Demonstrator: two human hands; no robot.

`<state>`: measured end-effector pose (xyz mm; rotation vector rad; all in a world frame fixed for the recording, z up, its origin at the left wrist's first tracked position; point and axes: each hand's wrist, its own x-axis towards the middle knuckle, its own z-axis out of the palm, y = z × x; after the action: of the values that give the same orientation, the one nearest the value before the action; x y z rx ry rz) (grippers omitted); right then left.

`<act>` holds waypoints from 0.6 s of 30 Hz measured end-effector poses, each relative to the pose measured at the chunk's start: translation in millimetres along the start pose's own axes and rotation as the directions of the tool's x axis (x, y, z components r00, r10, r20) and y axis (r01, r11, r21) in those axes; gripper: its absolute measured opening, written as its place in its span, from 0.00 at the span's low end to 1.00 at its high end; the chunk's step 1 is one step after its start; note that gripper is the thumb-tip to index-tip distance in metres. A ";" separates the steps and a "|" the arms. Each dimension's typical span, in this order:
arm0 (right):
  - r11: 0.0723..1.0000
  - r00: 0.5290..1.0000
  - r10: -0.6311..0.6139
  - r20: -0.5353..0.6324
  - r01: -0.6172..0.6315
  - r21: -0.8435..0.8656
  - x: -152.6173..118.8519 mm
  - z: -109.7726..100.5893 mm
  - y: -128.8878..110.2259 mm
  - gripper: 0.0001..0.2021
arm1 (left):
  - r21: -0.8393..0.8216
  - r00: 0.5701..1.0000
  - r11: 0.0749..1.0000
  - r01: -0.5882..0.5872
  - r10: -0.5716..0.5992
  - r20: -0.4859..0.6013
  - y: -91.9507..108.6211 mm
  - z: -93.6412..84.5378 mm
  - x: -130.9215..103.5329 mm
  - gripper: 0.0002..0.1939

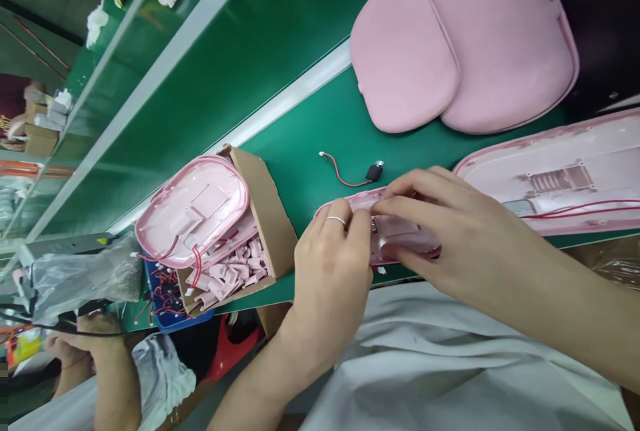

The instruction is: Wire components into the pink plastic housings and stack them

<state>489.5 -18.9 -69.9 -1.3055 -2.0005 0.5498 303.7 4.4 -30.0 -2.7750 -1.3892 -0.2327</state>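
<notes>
A small pink plastic shell (400, 234) lies at the table's near edge, its hollow inside facing up. My left hand (333, 251), with a ring on one finger, closes on the shell's left end. My right hand (440, 218) has its fingers bent over the shell's other side, thumb at the near rim. Between the fingertips a small metal part shows inside the shell; the rest is covered by my fingers. Just beyond my hands, a black connector (374, 172) with a red wire rests on the green table.
Left stands a cardboard box (263, 204) of small pink pieces (233, 274), a pink shell (193, 211) with wires on top. Behind it is a blue tray (173, 298) of wired parts. Pink covers (405, 54) and a long shell (555, 181) lie right. A co-worker's arms (113, 364) show lower left.
</notes>
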 end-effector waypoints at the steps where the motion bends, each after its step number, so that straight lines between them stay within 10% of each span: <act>1: 1.000 1.000 -0.014 -0.013 0.014 -0.002 3.9 -5.0 2.0 0.11 | 0.051 0.999 0.998 -0.024 0.025 -0.020 2.4 0.7 1.6 0.17; 5: 0.984 0.992 -0.111 -0.053 0.102 -0.146 29.9 -21.1 16.4 0.15 | 0.156 0.996 0.986 -0.065 0.073 -0.047 8.0 1.2 1.5 0.18; 11: 0.950 0.958 0.085 0.274 0.005 -0.313 68.9 -6.0 31.5 0.11 | 0.073 1.000 0.997 0.005 -0.007 0.025 0.1 0.9 -5.4 0.18; 15: 0.935 0.960 0.131 0.248 -0.037 -0.353 73.2 -2.7 31.5 0.06 | -0.064 0.983 0.987 0.148 -0.140 0.115 -2.9 -6.0 -6.9 0.12; 18: 0.944 0.988 0.096 0.122 -0.051 -0.327 60.9 -16.0 22.6 0.08 | -0.194 0.989 0.971 0.138 -0.144 -0.017 -2.1 -13.6 -4.0 0.13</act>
<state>499.0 45.6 -55.3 -1.5808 -2.2315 0.3616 298.0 1.1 -17.2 -2.8079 -1.6417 -0.4345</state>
